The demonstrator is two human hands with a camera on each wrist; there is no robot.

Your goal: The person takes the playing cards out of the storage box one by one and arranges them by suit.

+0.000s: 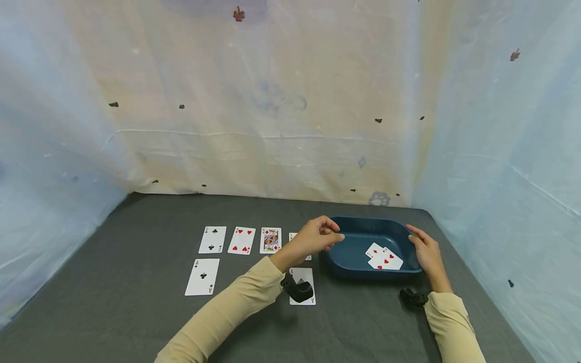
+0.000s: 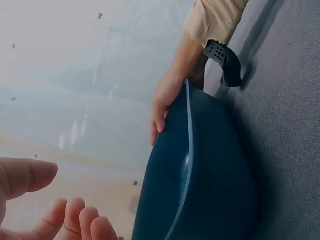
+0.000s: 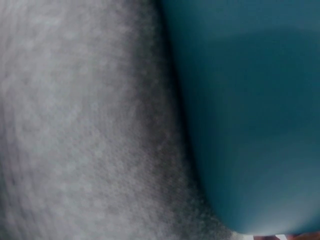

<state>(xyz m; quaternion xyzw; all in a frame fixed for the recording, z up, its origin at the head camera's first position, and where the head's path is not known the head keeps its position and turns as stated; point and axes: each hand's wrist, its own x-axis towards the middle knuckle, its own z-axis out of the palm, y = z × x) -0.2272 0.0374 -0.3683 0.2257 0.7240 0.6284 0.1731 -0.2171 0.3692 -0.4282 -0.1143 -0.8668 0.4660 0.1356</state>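
Note:
A dark blue oval plastic tub (image 1: 358, 234) stands on the right of the table with a few red-suited playing cards (image 1: 387, 260) lying overlapped inside. My right hand (image 1: 428, 253) grips the tub's right end at the rim. By the opposite end hovers my left hand (image 1: 313, 236), thumb and fingers apart; the left wrist view shows nothing between the left fingers (image 2: 75, 220). Under and beside the left arm are an ace (image 1: 305, 275), partly covered by the wrist camera, and another card (image 1: 292, 235) mostly hidden by the hand. The right wrist view shows only the tub's side (image 3: 250, 125) and cloth.
Face up to the left lie a two of clubs (image 1: 212, 240), a four of hearts (image 1: 241, 240), a king of diamonds (image 1: 271, 240) and an ace of clubs (image 1: 202, 277). Grey cloth (image 1: 113, 302) covers the table. Patterned curtains (image 1: 272, 101) hang behind and at both sides.

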